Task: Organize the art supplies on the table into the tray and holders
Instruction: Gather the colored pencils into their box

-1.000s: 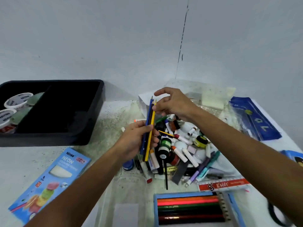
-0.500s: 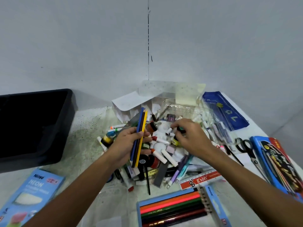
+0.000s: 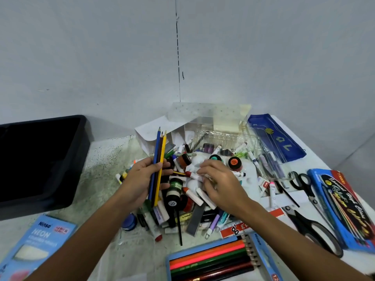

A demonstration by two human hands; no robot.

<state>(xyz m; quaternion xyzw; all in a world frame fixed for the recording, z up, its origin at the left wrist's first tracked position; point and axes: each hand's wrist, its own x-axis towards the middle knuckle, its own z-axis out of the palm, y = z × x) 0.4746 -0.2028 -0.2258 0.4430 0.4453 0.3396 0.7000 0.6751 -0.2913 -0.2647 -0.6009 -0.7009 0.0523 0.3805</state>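
Observation:
My left hand [image 3: 140, 179] grips three coloured pencils [image 3: 159, 151], blue, brown and yellow, tips pointing up and away from me. Under and beside it lies a heap of art supplies [image 3: 178, 199]: paint pots, white tubes, markers, erasers. My right hand [image 3: 221, 183] is down on the heap, palm down, with bent fingertips at a red-capped white marker [image 3: 192, 175]. Whether they pinch it is hidden. The black tray [image 3: 77, 159] stands at the left. A clear plastic holder [image 3: 205, 112] stands behind the heap.
An open box of coloured pencils [image 3: 213, 258] lies at the near edge, with a red ruler [image 3: 237, 228] above it. To the right are black scissors [image 3: 310, 220], a blue pencil box [image 3: 345, 205] and a blue pouch [image 3: 278, 138]. A blue neon box [image 3: 40, 238] lies near left.
My right hand left the pencils, dropped into the heap and shifted left toward the red-capped marker. My left hand keeps the pencils upright. The view swung right.

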